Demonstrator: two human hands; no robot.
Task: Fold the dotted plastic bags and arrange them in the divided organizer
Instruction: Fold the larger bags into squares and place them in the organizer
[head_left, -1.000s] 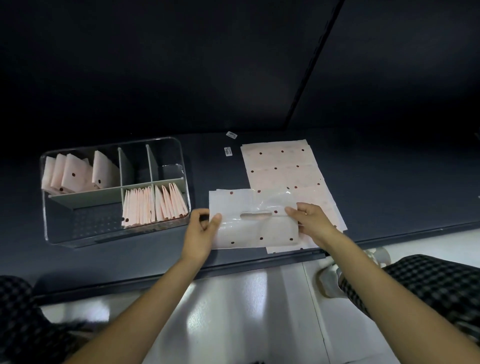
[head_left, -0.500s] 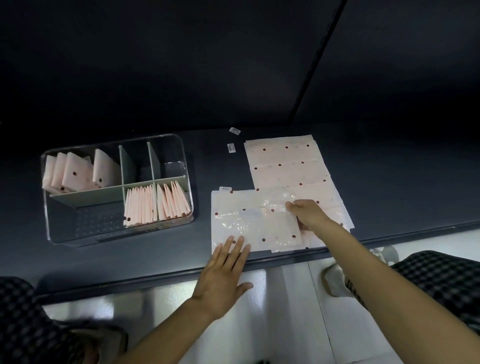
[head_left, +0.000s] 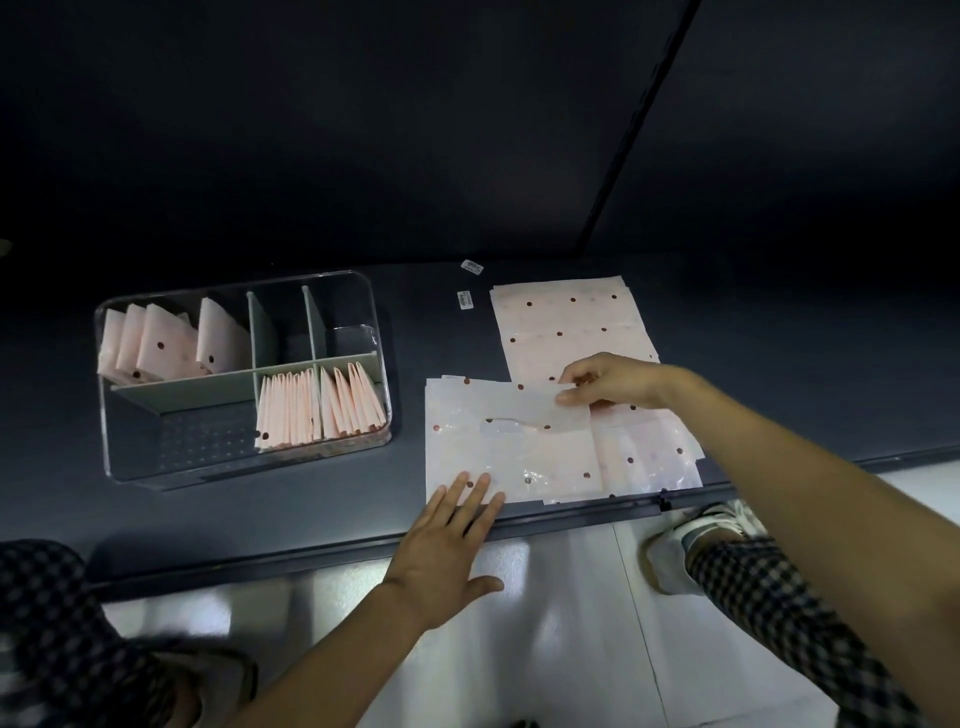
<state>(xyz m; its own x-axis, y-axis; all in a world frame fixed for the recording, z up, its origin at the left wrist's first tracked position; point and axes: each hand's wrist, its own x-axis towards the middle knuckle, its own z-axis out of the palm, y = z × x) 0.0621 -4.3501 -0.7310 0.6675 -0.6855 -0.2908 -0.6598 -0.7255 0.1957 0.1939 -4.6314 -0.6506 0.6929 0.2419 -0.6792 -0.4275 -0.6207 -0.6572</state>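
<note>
A pale pink dotted plastic bag (head_left: 519, 452) lies flat near the front edge of the dark table. My left hand (head_left: 449, 535) presses its near-left corner with straight fingers. My right hand (head_left: 608, 382) pinches the bag's far edge, where the top strip with the handle slot is turned over toward me. To the right and behind, a stack of flat dotted bags (head_left: 571, 325) lies partly under it. At the left stands the clear divided organizer (head_left: 124, 431), holding folded pink bags (head_left: 317, 410) in its front right compartment and more folded bags (head_left: 166, 343) in its back left one.
Two small white labels (head_left: 465, 300) lie on the table behind the bags. The organizer's front left and two back right compartments hold nothing. The table's front edge (head_left: 311, 553) runs just under my left hand, with white floor, checked trouser legs and a shoe (head_left: 701, 540) below.
The bag went from held up by both hands to lying flat. My left hand released it and now presses its near corner; my right hand moved back, turning the top edge over.
</note>
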